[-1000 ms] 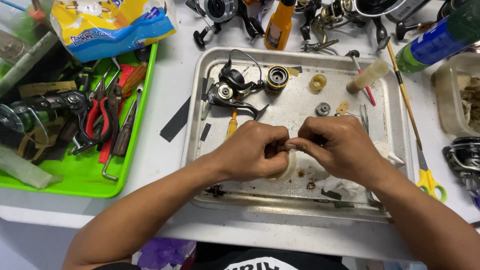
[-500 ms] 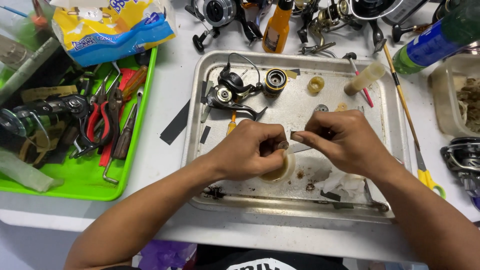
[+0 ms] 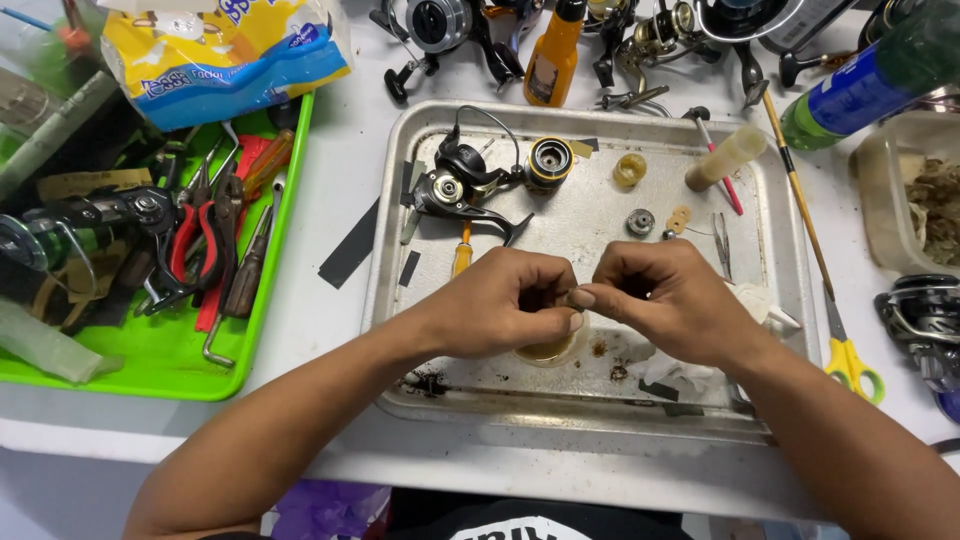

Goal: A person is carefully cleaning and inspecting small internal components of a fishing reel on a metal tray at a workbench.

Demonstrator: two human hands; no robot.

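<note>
Both hands meet over the dented metal tray (image 3: 600, 215): left hand (image 3: 505, 305) and right hand (image 3: 665, 300) pinch one small brownish part (image 3: 568, 296) between fingertips, its long axis horizontal, above a round amber cup (image 3: 548, 350).

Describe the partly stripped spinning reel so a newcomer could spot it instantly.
Find the metal tray in the middle of the table. The spinning reel body lies in its upper-left part, above the left hand. Unlike the loose small parts nearby, it is black with a wire bail.

One head-worn camera looks steeply down, close over the metal tray (image 3: 400, 200).
</note>
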